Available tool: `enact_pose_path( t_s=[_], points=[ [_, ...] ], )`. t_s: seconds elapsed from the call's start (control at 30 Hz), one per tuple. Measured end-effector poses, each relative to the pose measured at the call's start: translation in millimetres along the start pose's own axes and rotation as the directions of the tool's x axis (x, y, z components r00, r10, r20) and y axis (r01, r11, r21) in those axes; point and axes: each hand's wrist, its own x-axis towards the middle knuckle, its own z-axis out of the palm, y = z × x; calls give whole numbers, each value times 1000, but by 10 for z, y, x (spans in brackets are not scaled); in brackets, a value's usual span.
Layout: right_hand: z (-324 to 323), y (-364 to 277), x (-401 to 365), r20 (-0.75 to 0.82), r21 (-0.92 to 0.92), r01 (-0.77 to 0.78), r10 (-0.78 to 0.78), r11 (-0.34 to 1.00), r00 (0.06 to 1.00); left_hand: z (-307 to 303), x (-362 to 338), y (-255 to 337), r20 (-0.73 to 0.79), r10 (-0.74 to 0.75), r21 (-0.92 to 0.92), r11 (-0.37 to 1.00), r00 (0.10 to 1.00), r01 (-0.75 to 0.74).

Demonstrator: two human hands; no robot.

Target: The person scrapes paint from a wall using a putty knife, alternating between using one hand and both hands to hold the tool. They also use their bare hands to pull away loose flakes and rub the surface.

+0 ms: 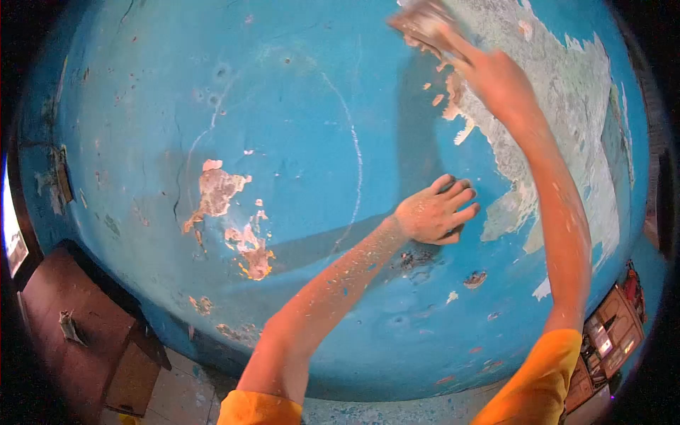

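Note:
A blue painted wall (304, 142) fills most of the view, with a large grey bare patch (567, 127) at the right where paint is gone. My right hand (489, 74) is raised at the top, wrapped round a flat scraper (425, 25) that is blurred and lies at the patch's upper left edge. Lower down, near the centre, my left hand (435, 211) rests against the blue paint with its fingers apart and nothing in it. Paint flecks cover my left forearm. A smaller chipped patch (221, 190) shows left of it.
Below the wall, paint chips litter the floor (397, 412). A dark red surface (67, 312) with a small object on it stands at the lower left. Wooden furniture (616, 329) is at the lower right. A bright opening (13, 227) shows at the far left.

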Motion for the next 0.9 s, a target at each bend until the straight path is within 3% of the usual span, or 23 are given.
enact_pose_path(
  t_s=[0.03,0.07,0.13,0.17,0.23,0.27,0.33,0.37,0.43,0.47,0.53,0.57,0.63,0.67,0.73,0.77,0.83,0.87,0.9],
  points=[
    [104,-104,159,-152,20,114,-109,993,982,13,-19,-9,13,6,53,999,1000,-7],
    [-5,-181,154,-144,34,109,-103,993,984,-17,-38,-19,37,-15,72,997,999,13],
    [-386,-262,174,198,-10,-134,134,991,971,-23,-26,-36,31,-39,77,996,999,37],
    [-320,-122,9,212,-8,-136,134,991,968,-21,-34,-8,12,-58,72,996,998,57],
    [-150,285,-329,48,-121,-80,86,989,995,-43,-49,18,-4,-51,71,996,999,51],
    [-136,223,-330,46,-118,-72,78,990,996,-37,-43,14,10,-56,32,998,998,56],
    [-125,159,-398,172,-75,-231,241,970,955,-6,-58,48,28,-57,-21,998,998,58],
    [-56,119,-300,168,-84,-236,248,968,954,28,-63,39,4,-33,-4,999,999,33],
    [129,-59,60,-77,-79,33,-39,996,996,52,-15,4,-24,-5,24,1000,1000,6],
    [20,-148,75,-69,-68,33,-37,997,997,32,-42,32,-8,-25,46,999,1000,26],
    [-320,-280,197,252,1,-270,261,963,932,-49,-60,15,5,-56,71,996,998,56],
    [-263,-155,33,266,2,-273,262,962,927,-38,-101,68,11,-64,59,996,998,63],
    [-147,214,-296,82,180,65,-81,982,993,-73,-92,43,14,-53,57,997,998,52],
    [-112,144,-322,72,182,80,-94,980,993,-31,-101,30,-11,-28,69,997,1000,29],
    [-45,48,-413,139,203,-96,68,974,988,-49,-138,66,19,-41,67,997,999,40],
    [-41,11,-245,121,203,-90,66,975,990,-41,-100,45,33,-43,64,997,999,41],
    [-14,-139,79,22,238,99,-107,966,994,27,-88,49,10,-22,77,997,1000,21],
    [-182,-192,82,33,237,100,-111,966,993,20,-98,66,14,-31,95,995,999,29],
    [-492,-229,160,173,155,113,-139,981,975,-2,-104,46,24,-33,125,992,999,30]
  ],
)
